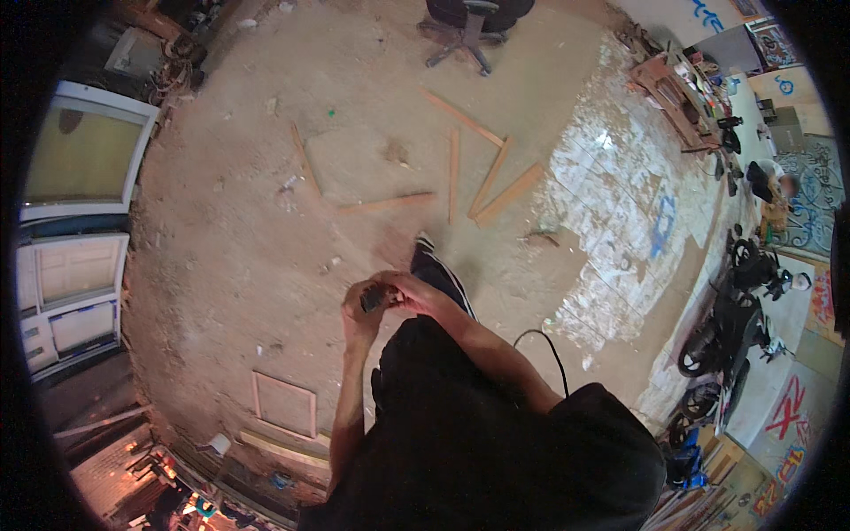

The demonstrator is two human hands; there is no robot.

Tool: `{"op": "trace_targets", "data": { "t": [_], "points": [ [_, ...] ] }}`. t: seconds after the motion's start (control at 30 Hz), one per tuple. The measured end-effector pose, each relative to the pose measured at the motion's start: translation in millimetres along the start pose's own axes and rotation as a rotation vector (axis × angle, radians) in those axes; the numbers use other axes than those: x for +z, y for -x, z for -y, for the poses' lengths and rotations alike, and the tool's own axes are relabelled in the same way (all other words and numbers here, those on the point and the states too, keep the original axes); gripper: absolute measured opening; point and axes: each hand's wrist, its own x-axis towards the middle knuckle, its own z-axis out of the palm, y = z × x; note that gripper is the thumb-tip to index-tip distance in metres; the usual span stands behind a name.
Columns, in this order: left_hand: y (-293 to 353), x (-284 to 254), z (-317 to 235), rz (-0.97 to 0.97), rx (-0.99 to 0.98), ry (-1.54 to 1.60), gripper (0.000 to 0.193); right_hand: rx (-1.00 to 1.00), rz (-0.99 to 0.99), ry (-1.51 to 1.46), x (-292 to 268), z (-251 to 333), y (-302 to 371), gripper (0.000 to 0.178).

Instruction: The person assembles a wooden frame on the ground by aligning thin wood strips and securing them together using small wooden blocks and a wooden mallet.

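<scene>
My left hand (pixel 354 311) is raised in front of my body, its fingers wrapped round a small dark object (pixel 372 299) whose kind I cannot make out. From the right, my right hand (pixel 412 290) meets it, fingers bent in against the same object. Its fingertips are partly hidden, so whatever they pinch does not show. On the floor ahead lie several wooden strips, among them a flat strip (pixel 409 203), an upright-running strip (pixel 454 173) and a wider strip (pixel 509 193).
An office chair (pixel 478 31) stands at the far side. Framed windows (pixel 84 159) lean along the left. Motorcycles (pixel 730 332) and a cluttered wooden bench (pixel 677 102) line the right. Behind me at left lies a thin wooden frame (pixel 283 404). A black cable (pixel 553 350) loops beside my right arm.
</scene>
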Motion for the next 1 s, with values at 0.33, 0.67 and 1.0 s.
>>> {"op": "trace_targets", "data": {
  "t": [0.33, 0.67, 1.0],
  "points": [
    [-160.0, 122.9, 221.4, 0.326, -0.789, 0.523, 0.043, -0.271, -0.231, 0.233, -289.7, -28.9, -152.4, 0.021],
    [-378.6, 279.5, 551.0, 0.47, -0.718, 0.274, 0.036, -0.165, -0.741, 0.024, -484.1, 12.1, -385.2, 0.026],
    [-410.4, 261.2, 665.3, 0.417, -0.828, -0.166, 0.09, -0.098, -1.165, -0.205, -525.0, -30.6, -483.4, 0.043]
  ]
}}
